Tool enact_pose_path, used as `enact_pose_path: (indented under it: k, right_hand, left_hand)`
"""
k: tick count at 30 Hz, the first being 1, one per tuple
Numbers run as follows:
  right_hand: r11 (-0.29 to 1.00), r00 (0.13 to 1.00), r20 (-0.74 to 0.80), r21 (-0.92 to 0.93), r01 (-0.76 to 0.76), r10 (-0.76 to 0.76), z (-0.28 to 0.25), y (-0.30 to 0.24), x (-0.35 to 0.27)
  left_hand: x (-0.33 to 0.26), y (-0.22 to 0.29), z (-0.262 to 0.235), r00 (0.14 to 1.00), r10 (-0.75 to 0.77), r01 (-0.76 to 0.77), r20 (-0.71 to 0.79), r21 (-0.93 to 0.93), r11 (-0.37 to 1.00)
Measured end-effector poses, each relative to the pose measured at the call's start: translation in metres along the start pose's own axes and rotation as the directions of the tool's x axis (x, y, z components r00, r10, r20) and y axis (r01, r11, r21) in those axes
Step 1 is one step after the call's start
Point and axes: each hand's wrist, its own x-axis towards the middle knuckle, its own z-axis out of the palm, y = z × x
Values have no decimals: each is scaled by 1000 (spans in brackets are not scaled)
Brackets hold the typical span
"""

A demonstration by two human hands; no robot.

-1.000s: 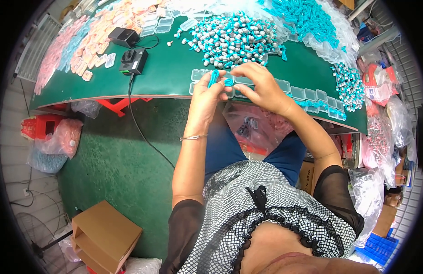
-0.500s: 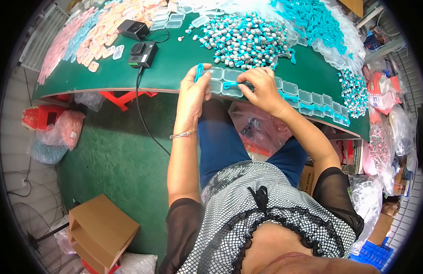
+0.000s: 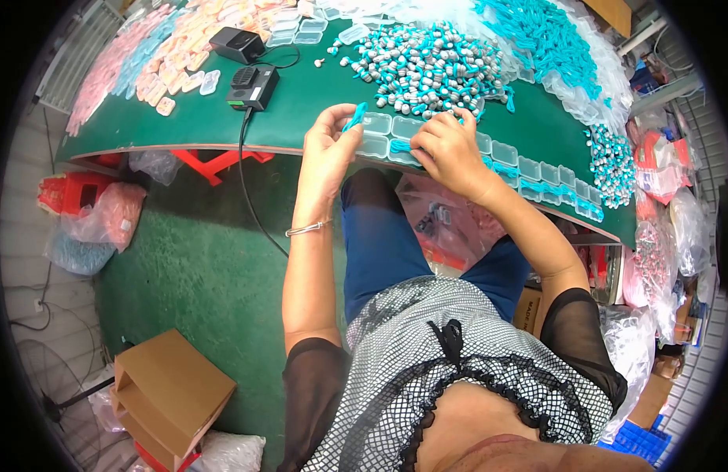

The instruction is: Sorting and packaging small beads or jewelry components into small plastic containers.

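A row of clear plastic boxes (image 3: 375, 146) with open lids runs along the table's near edge. Left of the row, my left hand (image 3: 326, 153) is closed on a folded teal cord (image 3: 356, 118), pinched between thumb and fingers. Inside one box lies another teal cord (image 3: 399, 146). My right hand (image 3: 452, 156) bends over this box and the one beside it, fingers curled at the cord's right end; what is under the fingertips is hidden. Farther right, several boxes hold teal cords (image 3: 546, 189).
Behind the boxes lies a big heap of grey-and-teal earplugs (image 3: 434, 67). Teal cords (image 3: 537, 39) are piled at the back right. A black device (image 3: 254, 85) trails a cable off the table's edge. Peach-coloured cases (image 3: 175, 67) spread at the back left. An opened carton (image 3: 175, 385) stands on the floor.
The folded cord in my left hand has tipped over to the right and come nearer the first box. My right hand stays over the same box, its fingers slightly shifted. The view has moved a little.
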Motion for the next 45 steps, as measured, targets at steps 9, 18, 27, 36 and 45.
enact_pose_path:
  k: [9, 18, 27, 36, 45]
  right_hand:
    - [1000, 1000, 24, 28, 8, -8, 0, 3, -2]
    - [996, 999, 44, 81, -28, 25, 1, 5, -3]
    - [996, 999, 41, 86, -32, 29, 2, 4, -3]
    - [997, 999, 37, 66, -33, 31, 3, 4, -3]
    - [999, 1000, 7, 44, 1, -2, -3, 2, 9]
  left_hand:
    - [16, -4, -14, 936, 256, -350, 240, 665, 660]
    - [22, 0, -17, 895, 219, -446, 389, 806, 389]
    - [30, 7, -17, 916, 105, -387, 388, 780, 492]
    - [44, 7, -19, 893, 55, -428, 446, 807, 408]
    - [33, 11, -24, 898, 113, -415, 425, 735, 537]
